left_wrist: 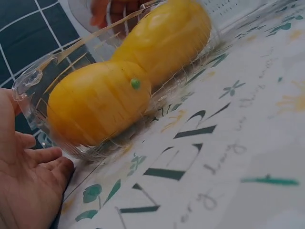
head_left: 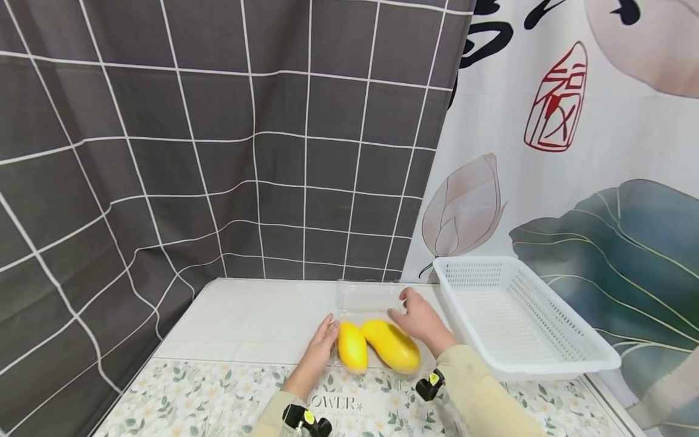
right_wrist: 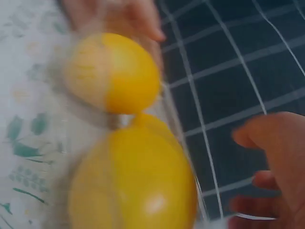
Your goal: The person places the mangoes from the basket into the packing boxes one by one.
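Note:
Two yellow mangoes lie side by side in a clear plastic clamshell box, its lid point(head_left: 363, 297) swung back toward the curtain. The smaller, left mango point(head_left: 352, 347) has a green spot at one end in the left wrist view; the larger mango point(head_left: 391, 345) leans to the right. My left hand point(head_left: 318, 351) rests against the box's left side with fingers loosely extended. Over the right part of the raised lid is my right hand point(head_left: 419, 318), its thumb and fingers spread apart in the right wrist view.
A white perforated plastic basket point(head_left: 526, 303) stands on the right of the table, close to my right forearm. A floral cloth point(head_left: 207, 394) covers the table's front. Behind hangs a dark checked curtain point(head_left: 278, 164), with a printed white one point(head_left: 491, 121) beside it.

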Tool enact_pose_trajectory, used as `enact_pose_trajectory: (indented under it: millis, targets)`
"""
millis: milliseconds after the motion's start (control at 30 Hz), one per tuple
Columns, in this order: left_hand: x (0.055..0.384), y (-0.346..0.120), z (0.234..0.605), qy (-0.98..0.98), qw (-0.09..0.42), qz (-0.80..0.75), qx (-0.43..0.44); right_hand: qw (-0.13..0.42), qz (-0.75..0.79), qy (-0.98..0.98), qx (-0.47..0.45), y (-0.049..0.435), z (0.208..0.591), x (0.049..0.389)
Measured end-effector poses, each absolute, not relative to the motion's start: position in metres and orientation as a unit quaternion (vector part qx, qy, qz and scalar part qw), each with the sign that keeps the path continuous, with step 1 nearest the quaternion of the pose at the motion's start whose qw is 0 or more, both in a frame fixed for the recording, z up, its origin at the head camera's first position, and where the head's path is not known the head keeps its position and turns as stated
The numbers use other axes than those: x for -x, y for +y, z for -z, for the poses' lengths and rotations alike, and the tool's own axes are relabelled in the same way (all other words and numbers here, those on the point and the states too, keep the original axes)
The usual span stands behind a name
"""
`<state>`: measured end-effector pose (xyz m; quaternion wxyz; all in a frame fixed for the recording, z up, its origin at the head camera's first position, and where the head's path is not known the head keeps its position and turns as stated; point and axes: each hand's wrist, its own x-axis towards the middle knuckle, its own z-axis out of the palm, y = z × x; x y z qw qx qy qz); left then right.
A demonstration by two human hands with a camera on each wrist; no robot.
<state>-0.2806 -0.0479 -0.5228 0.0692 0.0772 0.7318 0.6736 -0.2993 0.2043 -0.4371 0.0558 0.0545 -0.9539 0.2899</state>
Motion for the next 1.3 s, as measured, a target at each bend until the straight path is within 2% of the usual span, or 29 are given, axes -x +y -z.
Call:
enact_pose_trajectory:
  millis: [33, 100, 200, 300, 467, 600, 833, 1033, 1300]
  targets:
    - [0.283, -0.047, 0.523, 0.732, 0.07, -0.674, -0.072, 0.072, -0.316, -0.945, -0.037, 0.209, 0.438, 0.302]
    - [0.287, -0.045, 0.523, 0.727, 0.069, -0.68, -0.063, 0.067, -0.379, -0.923, 0.014, 0.219, 0.442, 0.306]
    - [0.294, -0.041, 0.523, 0.711, 0.066, -0.698, -0.055, 0.012, -0.497, -0.862, 0.093, 0.227, 0.456, 0.309]
    - [0.299, -0.037, 0.523, 0.686, 0.065, -0.723, -0.049, -0.033, -0.599, -0.789, 0.132, 0.229, 0.476, 0.309]
    - [0.302, -0.034, 0.526, 0.658, 0.072, -0.749, -0.042, -0.033, -0.745, -0.66, 0.092, 0.231, 0.507, 0.309]
    - [0.304, -0.034, 0.528, 0.649, 0.079, -0.755, -0.052, -0.034, -0.816, -0.576, 0.047, 0.231, 0.517, 0.308]
    - [0.308, -0.035, 0.524, 0.627, 0.081, -0.772, -0.071, -0.031, -0.828, -0.559, 0.005, 0.232, 0.518, 0.309]
    - [0.309, -0.034, 0.522, 0.624, 0.079, -0.775, -0.069, -0.008, -0.827, -0.562, -0.003, 0.231, 0.518, 0.307]
    - [0.31, -0.036, 0.517, 0.621, 0.068, -0.777, -0.08, -0.006, -0.785, -0.619, -0.018, 0.231, 0.506, 0.317]
